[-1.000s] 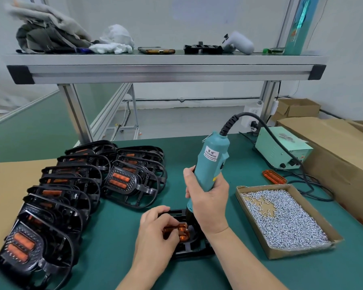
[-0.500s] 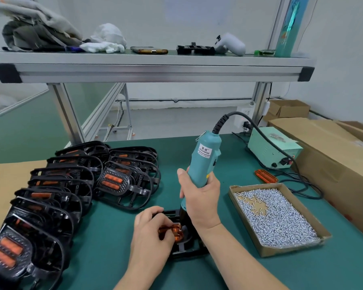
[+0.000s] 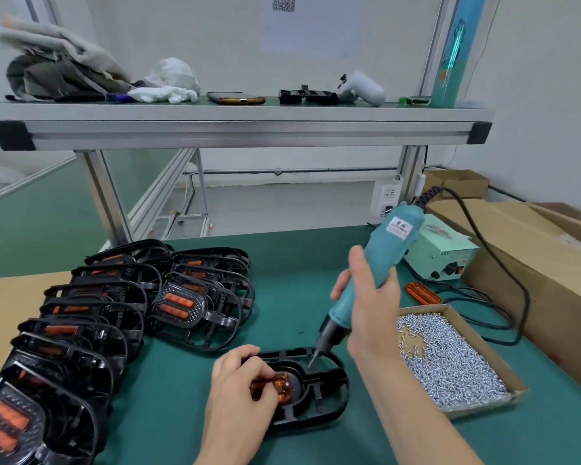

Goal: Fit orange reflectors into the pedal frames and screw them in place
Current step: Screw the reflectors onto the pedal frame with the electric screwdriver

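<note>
Bright, even, diffuse light from overhead. Soft, faint shadows cast on table mat (image 3: pixel 282 297) under objects. Shelf (image 3: pixel 249 132) edge bowed by wide-angle distortion. Right hand (image 3: pixel 373 307) and screwdriver (image 3: pixel 383 250) softened by motion blur; pedals (image 3: pixel 31 397) at lower left stretched, smeared.

The left hand (image 3: pixel 239 387) is low and near, its fingers curled, pinching the orange reflector (image 3: pixel 275 385) with the fingertips. The right hand (image 3: pixel 373 310) is higher up, fingers wrapped round the blue screwdriver (image 3: pixel 379 260), thumb pointing up along it. Both arms are bare and come in from the bottom, the right one reaching farther out.
</note>
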The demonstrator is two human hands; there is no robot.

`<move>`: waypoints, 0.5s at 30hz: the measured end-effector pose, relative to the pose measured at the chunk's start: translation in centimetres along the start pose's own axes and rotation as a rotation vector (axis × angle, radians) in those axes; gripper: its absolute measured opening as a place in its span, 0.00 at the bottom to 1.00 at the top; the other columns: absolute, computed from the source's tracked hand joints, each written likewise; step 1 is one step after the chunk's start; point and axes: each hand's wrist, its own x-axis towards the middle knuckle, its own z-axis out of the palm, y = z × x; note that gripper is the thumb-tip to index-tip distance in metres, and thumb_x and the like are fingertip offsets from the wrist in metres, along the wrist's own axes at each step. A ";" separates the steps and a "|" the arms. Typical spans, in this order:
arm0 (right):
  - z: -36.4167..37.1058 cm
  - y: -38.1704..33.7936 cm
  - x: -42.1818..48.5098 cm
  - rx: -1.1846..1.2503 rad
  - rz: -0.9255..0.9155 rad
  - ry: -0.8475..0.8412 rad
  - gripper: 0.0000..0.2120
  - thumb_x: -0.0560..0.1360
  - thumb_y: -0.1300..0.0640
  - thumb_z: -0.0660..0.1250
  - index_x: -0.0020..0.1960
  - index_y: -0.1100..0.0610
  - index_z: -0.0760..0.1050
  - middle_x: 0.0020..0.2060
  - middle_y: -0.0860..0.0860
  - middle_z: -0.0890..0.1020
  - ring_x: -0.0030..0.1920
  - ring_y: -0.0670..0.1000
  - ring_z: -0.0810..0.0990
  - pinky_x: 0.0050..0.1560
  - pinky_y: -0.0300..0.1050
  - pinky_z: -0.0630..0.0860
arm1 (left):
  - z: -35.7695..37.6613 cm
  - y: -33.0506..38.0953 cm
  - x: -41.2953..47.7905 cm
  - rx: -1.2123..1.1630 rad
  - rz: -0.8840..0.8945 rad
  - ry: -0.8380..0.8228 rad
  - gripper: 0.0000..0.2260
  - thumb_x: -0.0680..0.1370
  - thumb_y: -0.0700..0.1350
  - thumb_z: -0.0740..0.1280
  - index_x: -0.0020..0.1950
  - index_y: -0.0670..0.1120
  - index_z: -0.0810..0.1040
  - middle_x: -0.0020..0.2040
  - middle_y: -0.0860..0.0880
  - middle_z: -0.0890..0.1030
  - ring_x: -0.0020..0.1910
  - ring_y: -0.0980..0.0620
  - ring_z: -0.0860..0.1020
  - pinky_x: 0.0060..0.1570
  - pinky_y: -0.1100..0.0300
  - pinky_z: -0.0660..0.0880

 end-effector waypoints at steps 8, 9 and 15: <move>-6.3 1.2 5.3 -0.120 0.457 0.157 0.17 0.83 0.55 0.62 0.67 0.65 0.68 0.44 0.59 0.79 0.36 0.53 0.81 0.36 0.47 0.79 | -0.2 0.4 0.0 -0.001 -0.034 -0.002 0.15 0.68 0.36 0.72 0.34 0.57 0.78 0.56 0.66 0.74 0.63 0.61 0.66 0.51 0.73 0.62; -6.9 1.6 5.5 -0.155 0.482 0.160 0.17 0.83 0.55 0.63 0.66 0.65 0.68 0.45 0.59 0.79 0.36 0.54 0.82 0.35 0.47 0.79 | -0.2 0.4 0.0 -0.003 -0.039 -0.001 0.15 0.68 0.36 0.72 0.34 0.57 0.78 0.56 0.66 0.74 0.63 0.61 0.66 0.50 0.73 0.62; -8.9 3.5 5.9 -0.492 0.488 0.132 0.22 0.80 0.49 0.68 0.64 0.63 0.68 0.49 0.58 0.80 0.41 0.54 0.80 0.38 0.48 0.78 | 0.4 1.0 -0.2 0.008 -0.075 0.041 0.15 0.68 0.36 0.72 0.36 0.57 0.77 0.57 0.66 0.73 0.62 0.60 0.65 0.50 0.75 0.61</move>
